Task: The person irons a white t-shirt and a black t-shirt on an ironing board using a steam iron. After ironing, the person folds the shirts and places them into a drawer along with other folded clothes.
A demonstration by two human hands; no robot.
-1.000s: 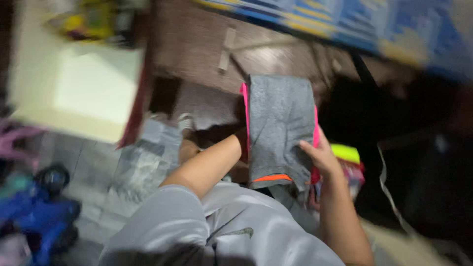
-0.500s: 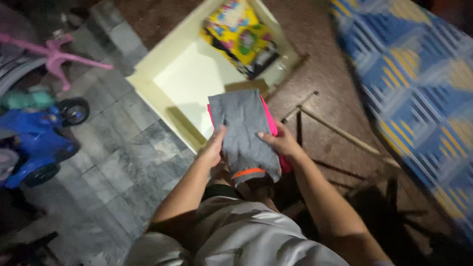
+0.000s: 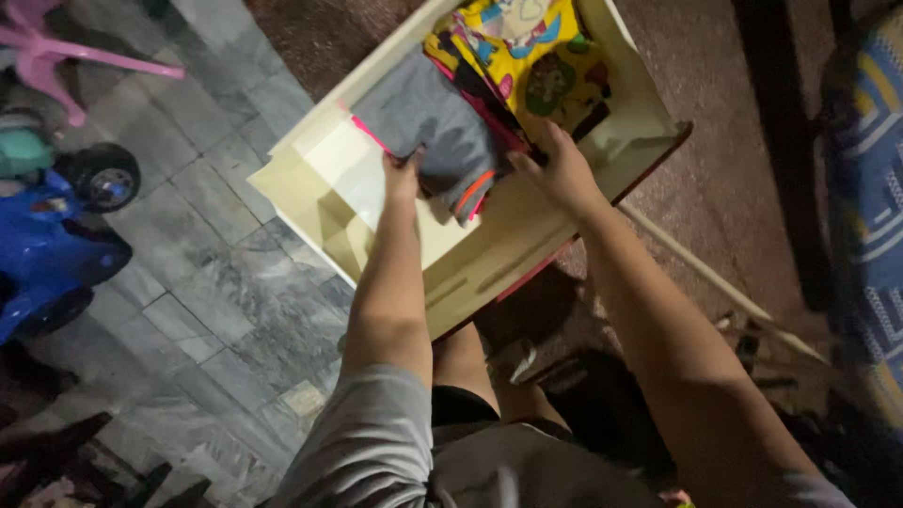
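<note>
Garment point(image 3: 428, 127): grey, pink-edged, folded; I see it inside the cream drawer point(image 3: 489, 254).
Left hand point(image 3: 403, 176): fingers curled, pinching its near edge.
Right hand point(image 3: 562, 172): fingers spread, pressing beside it.

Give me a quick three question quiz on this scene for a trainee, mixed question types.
1. True or false: the folded grey garment lies inside the cream drawer.
2. Which hand grips the grey garment's near edge: A left hand, B right hand?
3. Fill in: beside the grey garment lies a ____ printed fabric.

Key: 1 true. 2 A. 3 yellow.
</note>
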